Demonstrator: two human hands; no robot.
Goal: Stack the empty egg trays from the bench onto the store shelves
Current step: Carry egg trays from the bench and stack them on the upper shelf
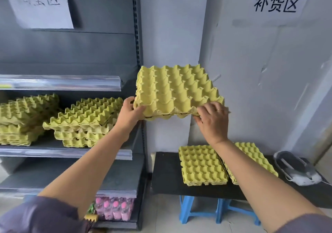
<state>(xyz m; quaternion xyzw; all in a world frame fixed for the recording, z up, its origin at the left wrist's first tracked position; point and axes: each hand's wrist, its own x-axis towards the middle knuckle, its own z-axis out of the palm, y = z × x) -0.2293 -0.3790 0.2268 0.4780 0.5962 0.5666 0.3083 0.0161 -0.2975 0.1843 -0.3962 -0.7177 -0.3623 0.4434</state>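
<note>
White paper sign with black characters [277, 3] hangs on the pale wall [179, 26], another paper sheet [38, 2] upper left; shrink-wrapped pink-capped bottles [115, 209] sit low, blue plastic stools [188, 213] alongside.

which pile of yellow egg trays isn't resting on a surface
The yellow pulp egg tray pile held between the left hand and right hand; the others sit on the grey shelf or the black bench.

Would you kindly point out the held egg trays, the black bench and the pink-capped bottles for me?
held egg trays [176, 89], head view, cupped top face.
black bench [165, 175], head view, bare left end of top.
pink-capped bottles [115, 213], head view, one bottle's body.
</note>
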